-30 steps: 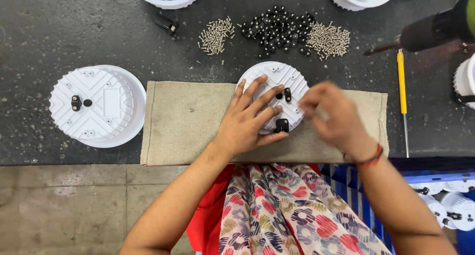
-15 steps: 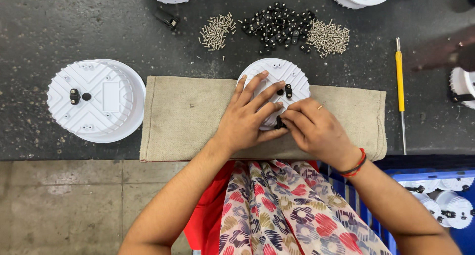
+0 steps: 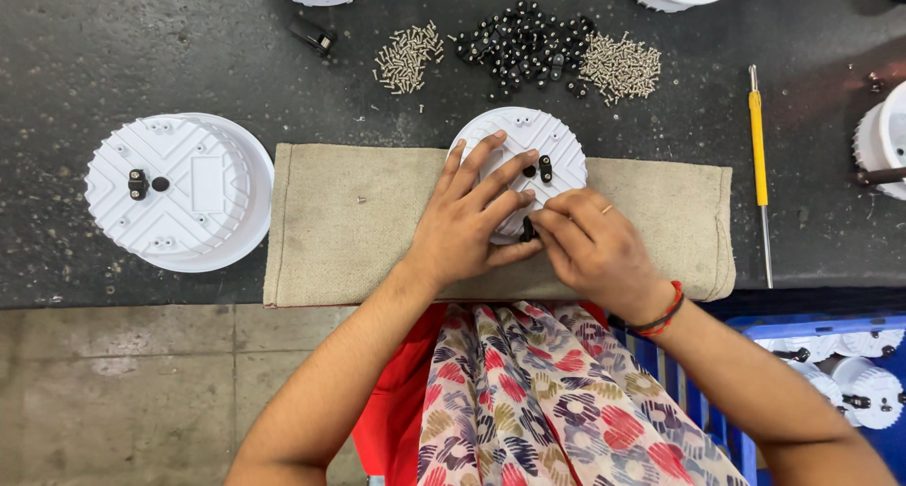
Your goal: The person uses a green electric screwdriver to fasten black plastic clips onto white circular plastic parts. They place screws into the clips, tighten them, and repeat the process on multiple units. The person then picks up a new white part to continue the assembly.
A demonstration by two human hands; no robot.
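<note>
Pinching a small black part (image 3: 528, 229), the right hand (image 3: 595, 250) meets the left hand (image 3: 472, 217) spread on the white disc (image 3: 557, 137).

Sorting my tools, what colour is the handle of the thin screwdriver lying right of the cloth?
Yellow handle on the thin screwdriver, seen in the head view.

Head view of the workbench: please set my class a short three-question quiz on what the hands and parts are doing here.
1. True or false: the left hand lies flat on the white round housing.
2. What do the right hand fingers touch? A) yellow screwdriver B) small black part at the housing's near edge C) screw pile
3. What does the housing rest on?

Key
1. True.
2. B.
3. A beige cloth mat on the dark bench.
</note>
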